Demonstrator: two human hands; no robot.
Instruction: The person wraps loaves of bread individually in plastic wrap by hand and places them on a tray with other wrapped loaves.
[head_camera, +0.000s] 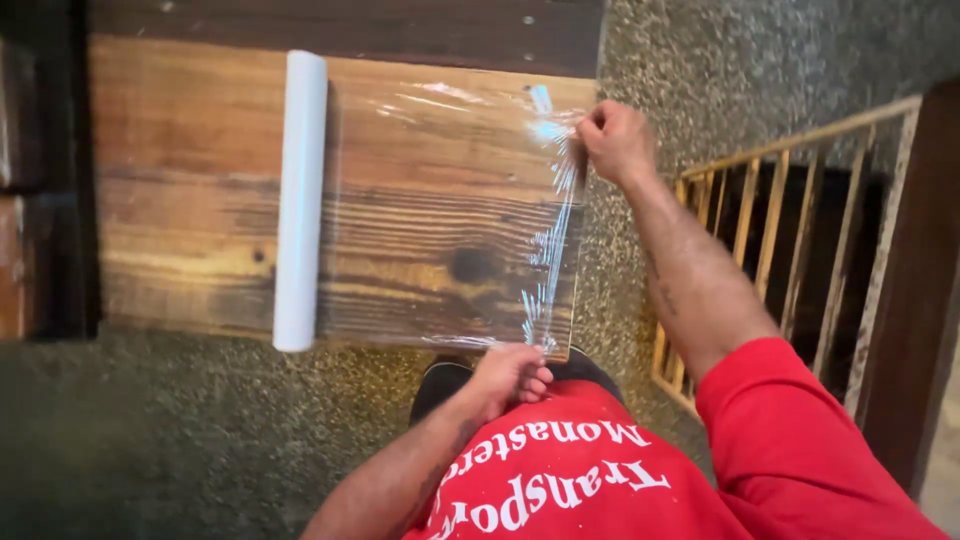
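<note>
Here, film: clear plastic stretch film (450, 210) spread over brown wooden board (200, 200), white roll (300, 200) lying at its end.
Left hand (510, 378): grip pinching film's near corner.
Right hand (615, 140): grip pinching far corner.

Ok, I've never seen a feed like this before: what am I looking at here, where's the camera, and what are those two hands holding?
There is no machine here: a person in a red shirt works with two bare hands. The single picture comes from a camera worn on that person's head, looking straight down, so the arms reach in from the bottom edge. A wooden board lies on a speckled floor. Across the board lies a white roll of clear plastic film, and a sheet of film is drawn from it over the wood. The left hand grips the near corner of the sheet's loose edge; the right hand pinches the far corner, both at the board's end. To the right stands a wooden railing.
</note>
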